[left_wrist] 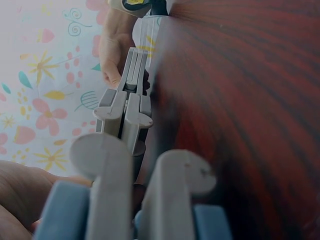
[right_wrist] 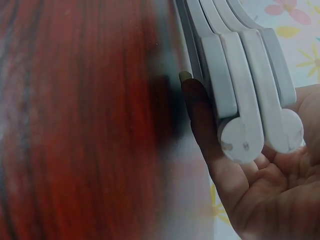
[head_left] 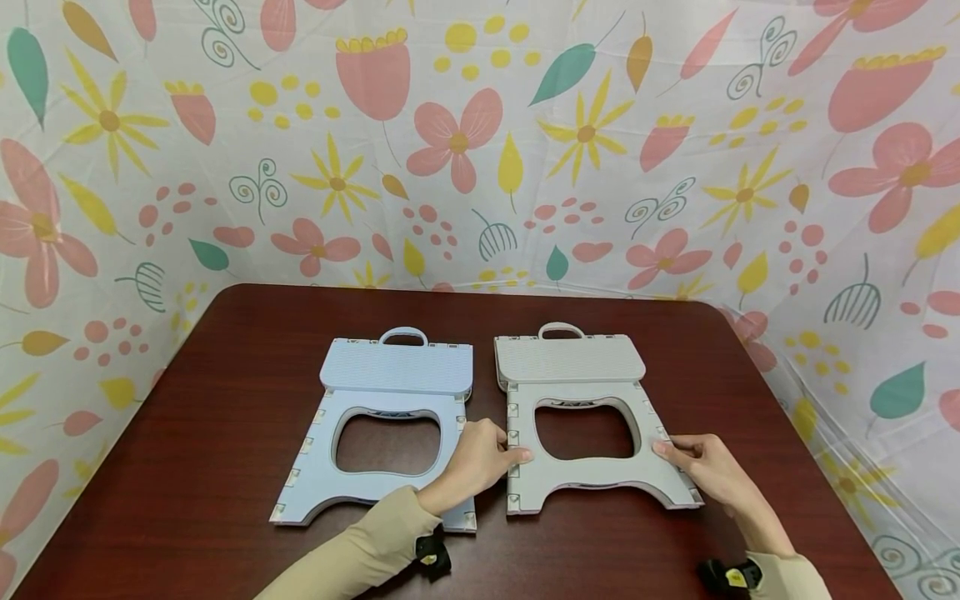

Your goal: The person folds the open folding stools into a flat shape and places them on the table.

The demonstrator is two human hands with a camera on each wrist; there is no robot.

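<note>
Side by side on the table lie two folded step stools, a pale grey one (head_left: 570,362) on the right and a light blue one (head_left: 397,367) on the left. My left hand (head_left: 476,454) grips the grey stool's left edge, thumb on top, the forearm crossing over the blue stool's lower right leg. On the opposite edge, my right hand (head_left: 705,467) pinches the right leg, thumb above and fingers beneath. Seen from the right wrist, the fingers (right_wrist: 200,115) reach under the stacked leg panels (right_wrist: 247,100). Rounded leg ends (left_wrist: 102,152) fill the left wrist view's foreground.
The dark reddish-brown wooden table (head_left: 225,400) has rounded far corners. Behind it and along the sides hangs a flower-patterned cloth (head_left: 457,192). Each stool has a small loop handle at its far end, the grey stool's handle (head_left: 561,327) included.
</note>
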